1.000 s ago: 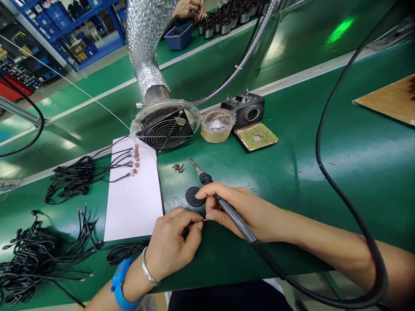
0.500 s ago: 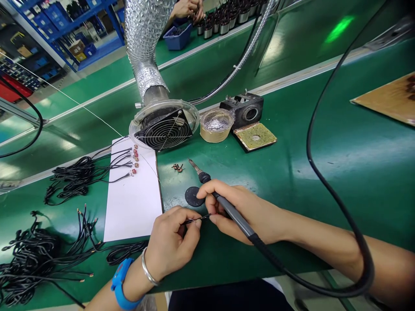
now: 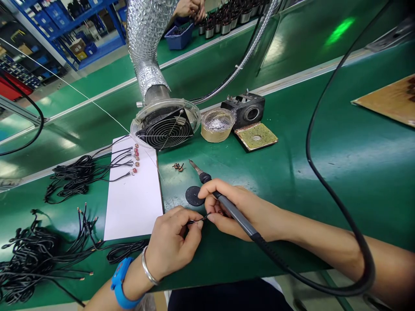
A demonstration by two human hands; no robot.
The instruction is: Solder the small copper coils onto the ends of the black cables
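Little has shifted since the earlier frame: my right hand (image 3: 238, 211) still grips the soldering iron (image 3: 223, 203) pen-style at lower centre, tip pointing up-left. My left hand (image 3: 173, 244) pinches a thin black wire (image 3: 198, 219), its end touching my right fingertips, just right of the white sheet (image 3: 132, 203).
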